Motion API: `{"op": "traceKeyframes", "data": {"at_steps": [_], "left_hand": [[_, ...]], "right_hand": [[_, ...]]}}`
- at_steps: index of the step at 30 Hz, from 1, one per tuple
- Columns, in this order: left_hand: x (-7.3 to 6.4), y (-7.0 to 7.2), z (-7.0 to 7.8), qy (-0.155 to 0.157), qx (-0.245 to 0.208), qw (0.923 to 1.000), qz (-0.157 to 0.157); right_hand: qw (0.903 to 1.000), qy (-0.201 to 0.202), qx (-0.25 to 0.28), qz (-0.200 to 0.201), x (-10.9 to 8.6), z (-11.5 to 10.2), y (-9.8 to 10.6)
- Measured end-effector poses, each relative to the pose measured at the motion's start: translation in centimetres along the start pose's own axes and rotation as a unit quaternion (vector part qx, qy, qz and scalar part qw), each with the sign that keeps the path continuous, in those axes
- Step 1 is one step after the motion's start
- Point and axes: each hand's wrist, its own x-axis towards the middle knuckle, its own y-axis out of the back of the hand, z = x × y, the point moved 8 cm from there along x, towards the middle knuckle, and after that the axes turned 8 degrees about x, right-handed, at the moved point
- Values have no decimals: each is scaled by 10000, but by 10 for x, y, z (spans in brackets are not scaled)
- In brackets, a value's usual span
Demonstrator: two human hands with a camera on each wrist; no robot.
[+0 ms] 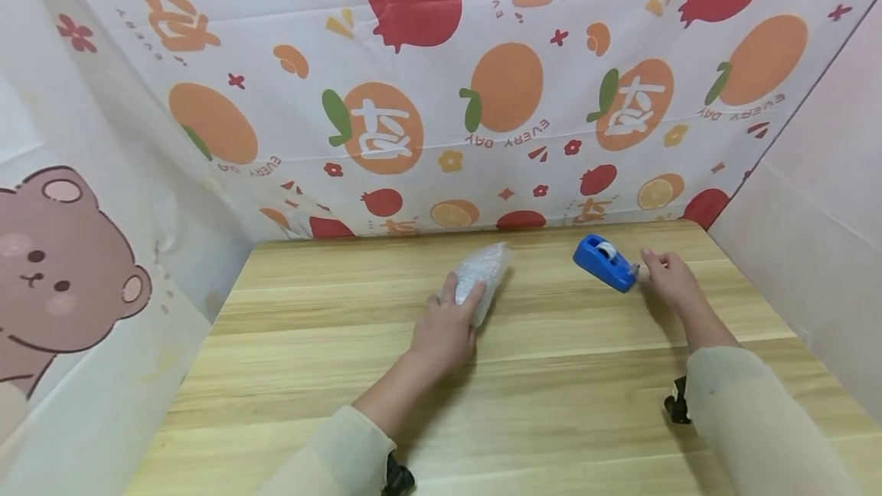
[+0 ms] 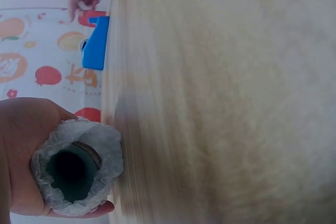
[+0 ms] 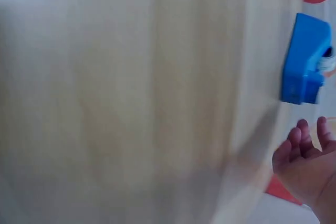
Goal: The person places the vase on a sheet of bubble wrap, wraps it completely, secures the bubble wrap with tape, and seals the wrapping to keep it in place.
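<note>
My left hand (image 1: 441,331) grips a bubble-wrapped bundle (image 1: 485,274) lying at a slant near the middle of the table. In the left wrist view the near end of the bundle shows a dark green, round hollow rim (image 2: 73,174) inside the crumpled bubble wrap, so a cup-like or tube-like thing is wrapped; its exact kind is hidden. Towards the back right stands a blue tape dispenser (image 1: 605,262) with a small roll in it. Just off its cutting end is my right hand (image 1: 674,282). In the right wrist view its loosely bent fingers (image 3: 295,140) are apart from the dispenser, holding nothing visible.
The wood-grain table (image 1: 331,373) meets a fruit-printed curtain (image 1: 434,197) at its back edge. A white curtain with a bear print (image 1: 65,266) hangs on the left, and a pale wall (image 1: 813,197) stands on the right.
</note>
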Motion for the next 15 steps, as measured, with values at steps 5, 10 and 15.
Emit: {"op": "traceKeyframes", "data": {"at_steps": [5, 10, 15], "left_hand": [[3, -4, -1, -33, -112, 9999, -80], [5, -4, -2, 9, -147, 9999, 9], [3, -8, -3, 62, -144, 9999, -67]], "right_hand": [[9960, -638, 610, -158, 3, 26, -7], [9898, -847, 1075, -396, 9, 30, -11], [9717, -1042, 1877, -983, 13, 33, -20]]}}
